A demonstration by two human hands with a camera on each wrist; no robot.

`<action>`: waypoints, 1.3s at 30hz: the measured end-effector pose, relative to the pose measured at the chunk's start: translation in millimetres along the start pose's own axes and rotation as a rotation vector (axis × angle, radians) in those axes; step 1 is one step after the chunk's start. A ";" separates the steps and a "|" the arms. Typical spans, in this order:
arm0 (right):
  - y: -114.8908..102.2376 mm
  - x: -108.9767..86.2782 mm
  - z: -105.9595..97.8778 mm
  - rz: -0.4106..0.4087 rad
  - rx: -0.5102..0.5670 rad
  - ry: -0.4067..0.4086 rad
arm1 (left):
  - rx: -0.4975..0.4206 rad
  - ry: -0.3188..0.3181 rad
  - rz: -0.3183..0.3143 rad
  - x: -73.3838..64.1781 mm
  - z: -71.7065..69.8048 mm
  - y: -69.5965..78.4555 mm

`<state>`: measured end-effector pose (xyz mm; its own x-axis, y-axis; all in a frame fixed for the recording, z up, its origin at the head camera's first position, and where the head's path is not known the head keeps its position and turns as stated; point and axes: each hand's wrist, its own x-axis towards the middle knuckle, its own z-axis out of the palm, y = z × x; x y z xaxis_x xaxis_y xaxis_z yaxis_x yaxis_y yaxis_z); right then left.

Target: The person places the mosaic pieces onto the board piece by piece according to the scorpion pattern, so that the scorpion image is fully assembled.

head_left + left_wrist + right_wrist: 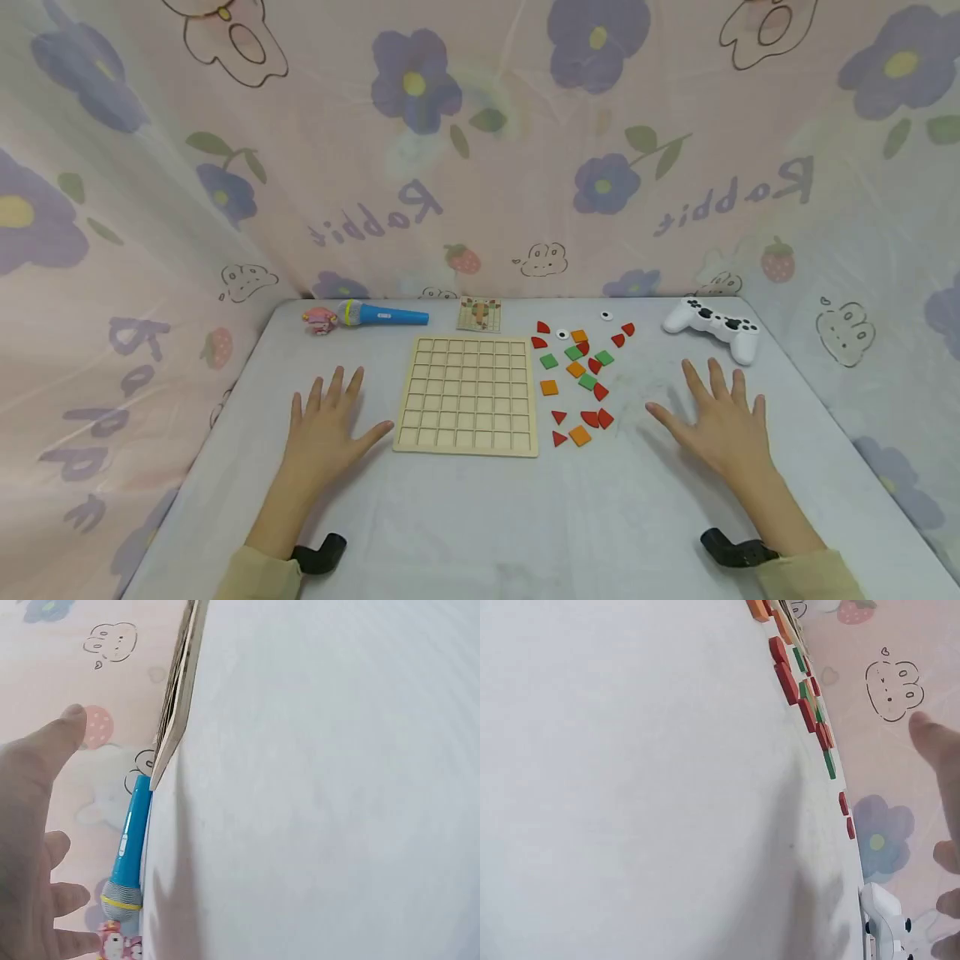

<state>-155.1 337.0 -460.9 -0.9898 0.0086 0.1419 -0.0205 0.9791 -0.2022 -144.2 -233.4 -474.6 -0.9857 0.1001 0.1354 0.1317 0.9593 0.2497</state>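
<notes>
My left hand [324, 425] is spread palm down left of a wooden grid board [465, 396], its thumb tip close to the board's left edge. On the other side, my right hand [722, 423] is spread too, fingers apart, nothing in it. Between the board and that hand lie loose flat pieces: red wedges [590, 419], orange squares [580, 436], green diamonds [549, 361] and two white eye discs [562, 334]. A small pattern card [480, 314] with a picture on it lies behind the board. The board's squares hold no pieces.
A blue toy microphone [390, 316] and a pink figurine [320, 320] lie at the back left. At the back right is a white game controller [712, 327], beyond the right hand's fingertips. A printed curtain [495, 150] hangs behind the white table [480, 525].
</notes>
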 end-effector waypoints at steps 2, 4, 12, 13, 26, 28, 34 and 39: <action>-1.3 9.2 1.0 -0.001 0.055 -0.007 | -0.078 -0.019 -0.013 2.3 4.4 0.2; -1.9 18.5 1.7 -0.007 0.122 -0.002 | -0.135 -0.029 -0.011 4.1 9.0 1.0; -2.3 56.6 18.1 -0.083 0.401 0.070 | -0.402 -0.084 0.046 7.4 21.7 18.9; -3.0 60.7 20.9 -0.084 0.418 0.074 | -0.444 -0.100 0.044 8.0 23.7 21.0; -8.5 105.1 39.7 -0.045 0.497 0.061 | -0.538 -0.229 0.067 7.4 41.0 32.5; -7.7 113.8 43.1 -0.040 0.503 0.049 | -0.515 -0.235 0.081 6.5 42.9 32.2; -0.6 137.0 51.4 0.014 0.483 0.048 | -0.456 -0.237 0.105 5.6 45.2 31.8; 9.8 150.8 55.6 -0.003 0.444 0.053 | -0.369 -0.225 0.130 6.8 48.6 31.8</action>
<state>-312.4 336.6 -495.4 -0.9813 0.0273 0.1904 -0.0935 0.7974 -0.5962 -151.8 -189.5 -512.4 -0.9514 0.3076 -0.0138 0.2442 0.7808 0.5751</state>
